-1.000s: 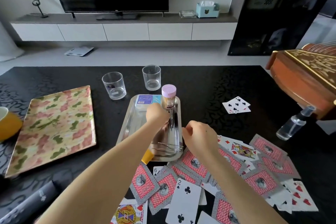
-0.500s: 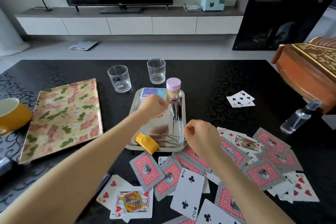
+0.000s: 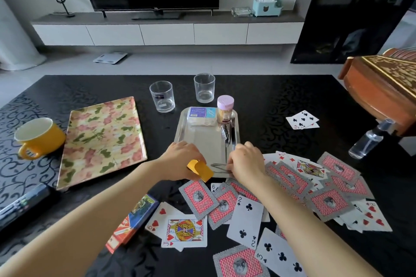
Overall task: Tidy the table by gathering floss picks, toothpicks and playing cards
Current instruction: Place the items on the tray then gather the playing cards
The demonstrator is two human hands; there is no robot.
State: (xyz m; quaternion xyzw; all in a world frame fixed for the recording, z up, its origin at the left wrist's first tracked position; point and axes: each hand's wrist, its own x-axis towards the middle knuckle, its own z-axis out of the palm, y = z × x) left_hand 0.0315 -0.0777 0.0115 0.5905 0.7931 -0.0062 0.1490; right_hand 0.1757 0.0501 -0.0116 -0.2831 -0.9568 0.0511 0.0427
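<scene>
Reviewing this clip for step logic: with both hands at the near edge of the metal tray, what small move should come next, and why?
Probably pinch the loose toothpicks together with the right hand and lift them off the metal tray. They lie scattered at its near edge, right at that hand's fingertips, while the left hand is on the small yellow object beside them. The pink-lidded toothpick jar stands at the far end.
</scene>
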